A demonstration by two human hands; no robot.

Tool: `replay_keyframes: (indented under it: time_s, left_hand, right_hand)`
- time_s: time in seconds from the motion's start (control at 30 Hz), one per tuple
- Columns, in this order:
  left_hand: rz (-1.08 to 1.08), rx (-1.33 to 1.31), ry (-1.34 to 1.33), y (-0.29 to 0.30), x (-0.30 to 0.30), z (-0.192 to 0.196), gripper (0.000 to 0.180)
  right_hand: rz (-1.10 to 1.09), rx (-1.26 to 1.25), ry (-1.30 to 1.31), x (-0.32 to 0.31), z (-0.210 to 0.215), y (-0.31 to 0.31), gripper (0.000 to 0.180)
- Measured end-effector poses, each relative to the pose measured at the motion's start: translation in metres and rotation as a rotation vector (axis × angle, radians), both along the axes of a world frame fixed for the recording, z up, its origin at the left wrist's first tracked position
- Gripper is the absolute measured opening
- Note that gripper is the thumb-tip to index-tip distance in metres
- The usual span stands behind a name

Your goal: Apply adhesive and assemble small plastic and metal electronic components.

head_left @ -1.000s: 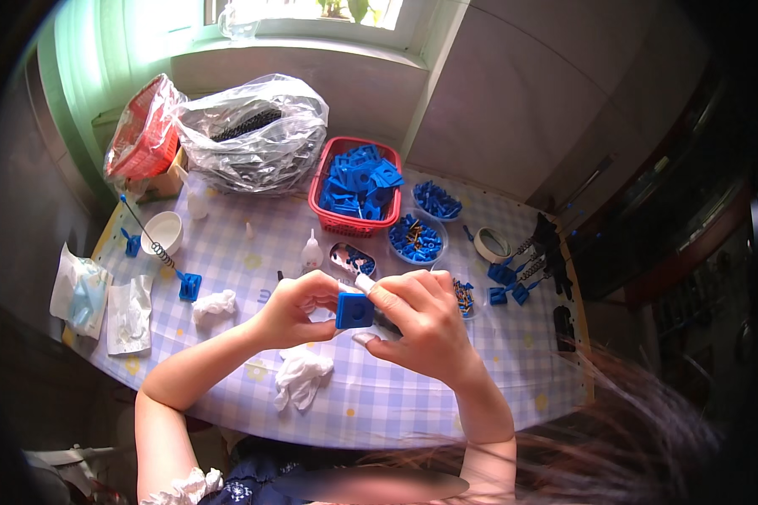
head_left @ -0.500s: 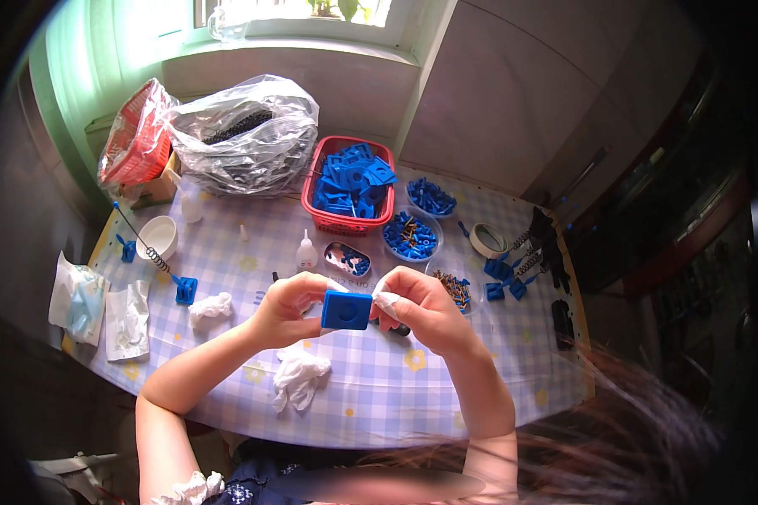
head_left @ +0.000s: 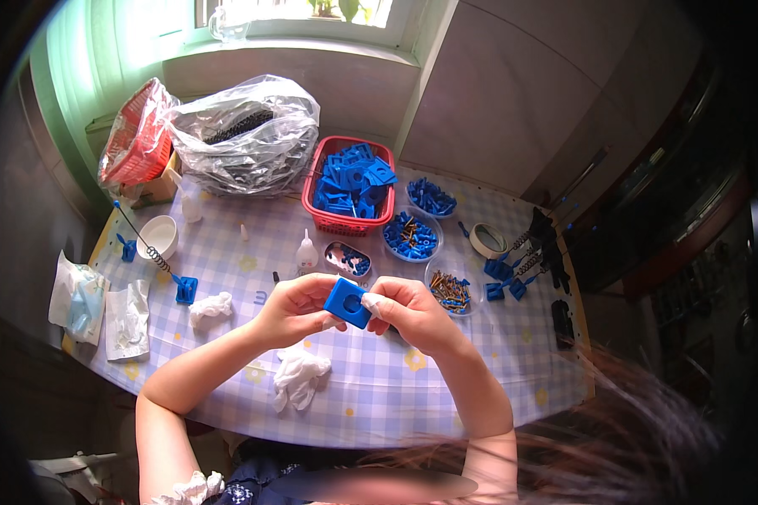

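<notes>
A blue square block with a round opening (head_left: 340,296) sits between both hands, nearer the person than the red basket (head_left: 345,222).
The left hand (head_left: 295,310) grips its left side; the right hand (head_left: 416,313), thumb tip wrapped in white, pinches its right. Tilted, it shows no clear long axis. Tablecloth lettering (head_left: 262,297), also on the basket's near side, is partly hidden; no brand is legible.

A wide fisheye view looks steeply down and forward from the wearer's head, taking in the whole desk (head_left: 370,404) across its middle and the window (head_left: 290,13) between eleven and twelve o'clock. The left hand (head_left: 297,310) and right hand (head_left: 421,313) sit near its centre; the left arm (head_left: 198,362) enters at seven o'clock, the right arm (head_left: 483,387) at five. Hair (head_left: 619,396) blurs close by at four.
</notes>
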State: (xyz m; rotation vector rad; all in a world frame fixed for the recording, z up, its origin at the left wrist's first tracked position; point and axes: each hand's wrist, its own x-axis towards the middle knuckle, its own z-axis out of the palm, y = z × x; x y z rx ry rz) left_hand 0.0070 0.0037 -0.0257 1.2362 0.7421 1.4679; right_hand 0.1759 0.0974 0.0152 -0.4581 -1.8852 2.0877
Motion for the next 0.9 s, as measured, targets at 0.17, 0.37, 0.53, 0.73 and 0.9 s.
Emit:
replay_keyframes:
  time_s: [0.17,0.37,0.53,0.73,0.9]
  left_hand:
    - [0.015,-0.067,0.036,-0.003,0.003,0.008,0.035]
    - [-0.009,-0.110,-0.025,-0.004,0.005,0.014,0.034]
    - [-0.040,-0.296,-0.179,-0.004,0.004,0.014,0.023]
    - [0.038,-0.292,-0.018,-0.002,0.002,0.014,0.013]
    - [0.077,-0.341,0.285,-0.004,0.000,0.015,0.015]
  right_hand:
    - [-0.061,0.037,0.018,-0.001,-0.002,0.001,0.015]
    - [-0.077,0.059,0.019,0.000,-0.002,0.004,0.014]
    - [-0.085,0.120,0.006,0.000,-0.007,0.006,0.013]
    - [-0.096,0.232,-0.054,0.001,-0.008,0.004,0.013]
    - [-0.109,0.235,-0.052,0.001,-0.007,0.004,0.013]
